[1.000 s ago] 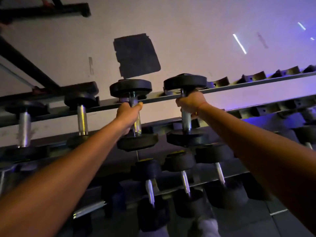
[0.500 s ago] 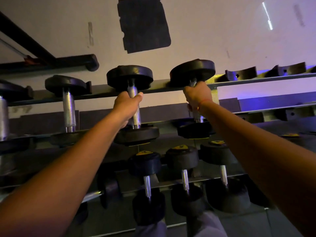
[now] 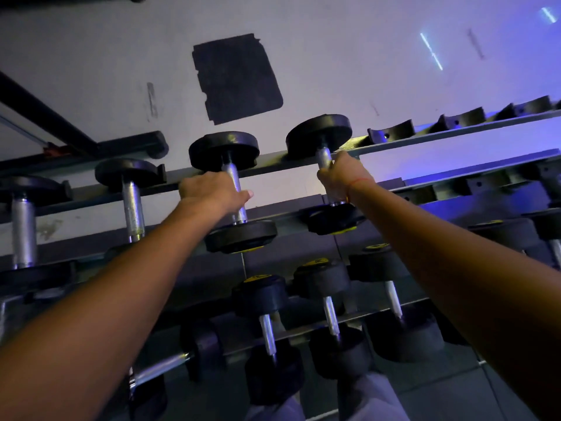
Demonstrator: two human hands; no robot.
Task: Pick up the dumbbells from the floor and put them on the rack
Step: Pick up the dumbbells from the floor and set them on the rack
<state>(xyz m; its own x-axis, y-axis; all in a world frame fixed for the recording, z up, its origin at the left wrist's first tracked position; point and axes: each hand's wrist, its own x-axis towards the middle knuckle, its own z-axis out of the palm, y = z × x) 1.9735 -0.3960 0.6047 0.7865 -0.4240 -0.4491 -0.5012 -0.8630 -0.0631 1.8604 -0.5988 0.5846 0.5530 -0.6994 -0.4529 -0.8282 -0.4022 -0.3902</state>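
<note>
- Landmark: the top shelf of the rack (image 3: 425, 141). I report from the lower tier outward to it.
- Below that shelf, nearest me, stored dumbbells (image 3: 267, 323) sit in a row, handles running front to back.
- Left hand (image 3: 212, 194): fingers curled round the knurled steel handle of the left dumbbell (image 3: 235, 192), thumb tip showing past the bar.
- Right hand (image 3: 341, 176): fingers wrapped tight on the handle of the right dumbbell (image 3: 326, 174).
- Both dumbbells lie across the top shelf, far heads at its rear rail, near heads toward me; whether they are fully seated I cannot tell.
- Long axis: front to back, square to the shelf.
- Handling, in my judgement: heavy, rigid, weight at both ends; the knurling gives sure purchase. Hold at mid-handle to keep balance.
- Beyond, right along the shelf: vacant saddles (image 3: 391, 133).
</note>
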